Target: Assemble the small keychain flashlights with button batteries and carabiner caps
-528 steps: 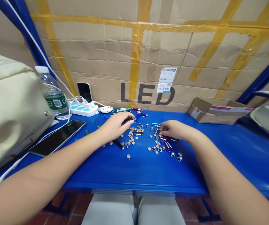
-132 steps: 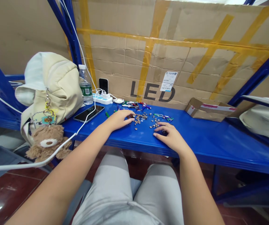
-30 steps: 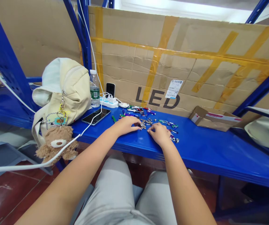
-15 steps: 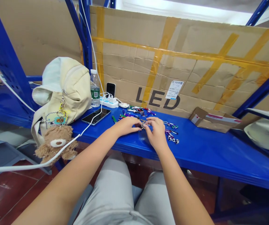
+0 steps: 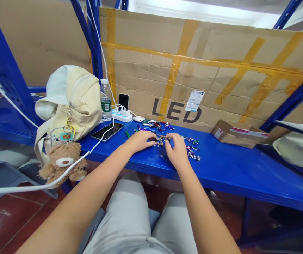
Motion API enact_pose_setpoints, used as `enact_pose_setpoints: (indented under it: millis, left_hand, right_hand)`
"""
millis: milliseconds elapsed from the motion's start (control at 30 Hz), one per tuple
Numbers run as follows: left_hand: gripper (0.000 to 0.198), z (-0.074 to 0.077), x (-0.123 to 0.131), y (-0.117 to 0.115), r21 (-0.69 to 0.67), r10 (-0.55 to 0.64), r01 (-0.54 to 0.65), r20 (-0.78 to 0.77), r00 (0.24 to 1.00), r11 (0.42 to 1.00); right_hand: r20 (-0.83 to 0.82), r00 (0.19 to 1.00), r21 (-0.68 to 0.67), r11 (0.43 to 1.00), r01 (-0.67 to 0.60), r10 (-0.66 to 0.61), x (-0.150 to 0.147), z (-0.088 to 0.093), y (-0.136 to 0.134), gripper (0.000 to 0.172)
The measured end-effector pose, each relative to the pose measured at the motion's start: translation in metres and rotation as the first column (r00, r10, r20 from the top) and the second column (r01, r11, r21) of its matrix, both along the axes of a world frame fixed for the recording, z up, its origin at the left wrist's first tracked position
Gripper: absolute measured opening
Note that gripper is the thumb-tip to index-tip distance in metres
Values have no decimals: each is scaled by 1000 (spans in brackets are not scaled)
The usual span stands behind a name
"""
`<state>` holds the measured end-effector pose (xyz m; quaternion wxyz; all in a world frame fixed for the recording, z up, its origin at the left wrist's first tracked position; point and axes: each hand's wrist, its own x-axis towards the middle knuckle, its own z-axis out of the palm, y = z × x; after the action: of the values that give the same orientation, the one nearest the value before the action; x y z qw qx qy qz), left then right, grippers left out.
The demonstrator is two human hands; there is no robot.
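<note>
A small heap of gold-coloured metal pieces (image 5: 160, 141) lies on the blue shelf top between my hands. My left hand (image 5: 143, 141) rests at its left side, thumb and fingers apart. At the right side, my right hand (image 5: 177, 149) has its thumb and forefinger bent around a small shiny bit too tiny to name. Behind the hands lie several coloured metal carabiner-like pieces (image 5: 154, 124). To the right of my right hand are more coloured pieces with silver bells or rings (image 5: 193, 155) and a green clip (image 5: 196, 142).
Left of my hands lie a phone (image 5: 107, 132) and white cable, with a power strip (image 5: 122, 115), water bottle (image 5: 105, 102) and cream backpack (image 5: 80, 98) behind. A brown teddy bear (image 5: 63, 155) hangs from it. An open cardboard box (image 5: 240, 135) stands right; taped cardboard (image 5: 146, 70) backs the shelf.
My hands have moved slightly apart from their close pinch over a small ring-like piece. More of the gold-coloured heap shows between them now. The view has shifted a little.
</note>
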<state>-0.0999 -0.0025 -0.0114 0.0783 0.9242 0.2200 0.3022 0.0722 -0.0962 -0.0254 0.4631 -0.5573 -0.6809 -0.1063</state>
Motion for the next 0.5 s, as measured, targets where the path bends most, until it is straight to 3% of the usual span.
enact_pose_setpoints:
  millis: [200,300,500]
  left_hand:
    - [20,-1,-1,6,-4,191,-192,127,973,981]
    - [19,0,-1,6,-7,207,-208,124,970,978]
    - [21,-1,0,5,-19,200,-199,119,973,980]
  right_hand:
    - [232,971,-313,940,133,-60,-11,-2,7,23]
    - [285,956,-428,884,190,-68,-16,2,14,23]
    - [240,969,-575,795,192,-60,-13,14,36,14]
